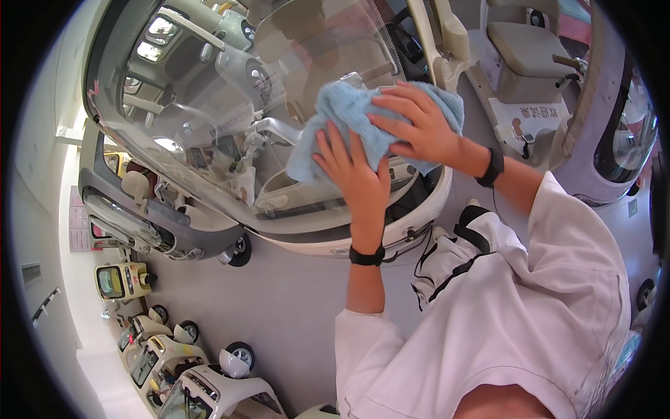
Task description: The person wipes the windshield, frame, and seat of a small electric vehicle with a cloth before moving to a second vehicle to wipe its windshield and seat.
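A light blue cloth [349,105] lies bunched over the clear window [230,77] of a small cream vehicle. My left hand [354,171] holds its near left part, fingers spread over the fabric. Farther right, my right hand [422,126] grips the same cloth with its fingers bent into the folds. Behind the window a silver handlebar [278,130] and a beige seat show through. What the cloth covers is hidden. Each wrist wears a black band.
Below the window curves the vehicle's cream lower body [307,246]. A grey vehicle [188,227] stands close on the left, and several small cream vehicles line the lower left wall. At the upper right are a beige seat [523,49] and another vehicle [621,153].
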Tool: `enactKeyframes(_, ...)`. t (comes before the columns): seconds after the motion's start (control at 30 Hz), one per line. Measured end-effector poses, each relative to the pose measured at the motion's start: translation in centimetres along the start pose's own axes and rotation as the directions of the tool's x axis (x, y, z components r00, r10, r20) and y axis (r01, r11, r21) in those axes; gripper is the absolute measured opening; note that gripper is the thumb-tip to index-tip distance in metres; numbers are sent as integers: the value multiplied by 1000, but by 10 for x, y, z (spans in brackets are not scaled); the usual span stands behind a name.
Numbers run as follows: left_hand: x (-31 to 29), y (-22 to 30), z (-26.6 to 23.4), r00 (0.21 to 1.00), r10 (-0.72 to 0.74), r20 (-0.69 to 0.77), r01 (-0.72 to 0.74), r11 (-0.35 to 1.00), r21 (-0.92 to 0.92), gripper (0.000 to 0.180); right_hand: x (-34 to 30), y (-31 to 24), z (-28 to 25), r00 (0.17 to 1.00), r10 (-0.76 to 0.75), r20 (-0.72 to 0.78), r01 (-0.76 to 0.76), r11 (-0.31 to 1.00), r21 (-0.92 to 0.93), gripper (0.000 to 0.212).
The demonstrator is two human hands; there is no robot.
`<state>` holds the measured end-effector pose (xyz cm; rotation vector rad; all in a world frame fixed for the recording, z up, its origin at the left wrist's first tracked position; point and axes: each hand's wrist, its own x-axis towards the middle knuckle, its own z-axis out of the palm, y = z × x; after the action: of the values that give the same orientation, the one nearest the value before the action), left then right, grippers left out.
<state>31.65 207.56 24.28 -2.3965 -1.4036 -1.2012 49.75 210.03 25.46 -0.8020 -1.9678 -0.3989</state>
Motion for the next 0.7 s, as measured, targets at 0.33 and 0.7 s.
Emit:
enactKeyframes(0.33, -2, 3, 9, 993, -60, -99, 62, 998, 13, 69, 3, -10, 0, 996, 78, -46, -74, 994, 86, 65)
enactKeyframes(0.7, -121, 8, 49, 978, -206, -3, 206, 978, 36, 68, -90, -36, 17, 985, 21, 172, -55, 980, 193, 45)
